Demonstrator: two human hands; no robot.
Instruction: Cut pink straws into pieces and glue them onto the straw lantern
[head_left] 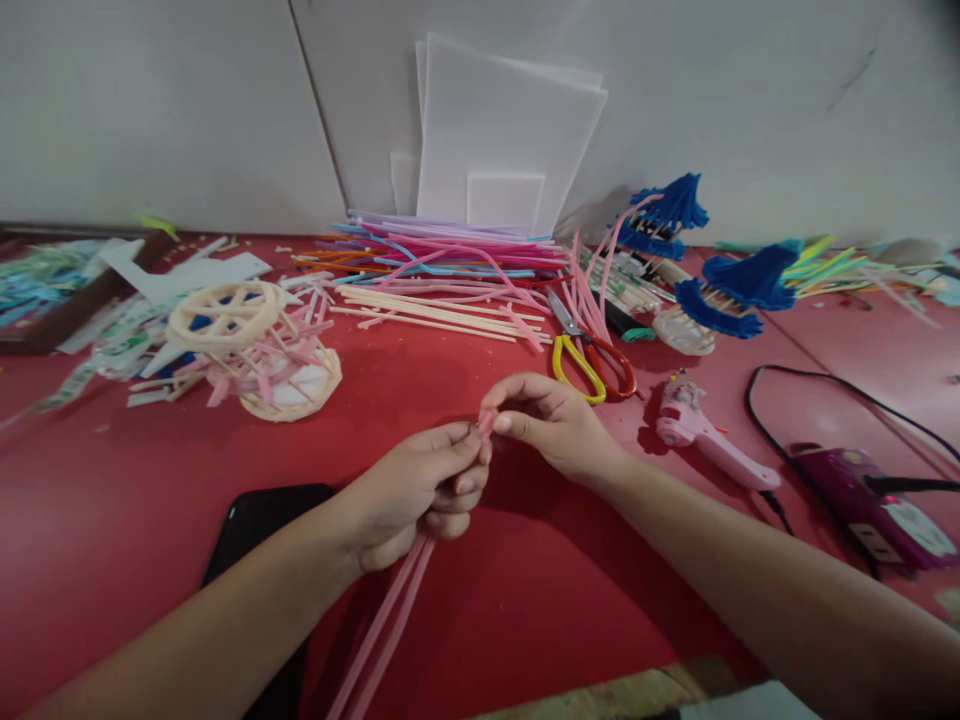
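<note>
Pink pipe cleaners (396, 610) run through my left hand (427, 490), which is closed around them. Their long ends hang down toward the table's front edge. Above that fist, the short upper ends meet the fingertips of my right hand (544, 425), thumb and forefinger pinched on them. Both hands are close together over the red table (420, 375). Just beyond my right hand lie scissors (592, 365) with one yellow and one red handle. A pink glue gun (712, 440) rests to the right. Under my left forearm is a black phone-like slab (262, 520).
A small round wooden-stick structure (225, 320) with pink pieces stands at left. Bundled coloured pipe cleaners (450, 245) and thin wooden sticks (442, 312) lie at the back, before white sheets (510, 130). Blue-roofed models (739, 285) and a purple power strip (870, 500) with cord are right.
</note>
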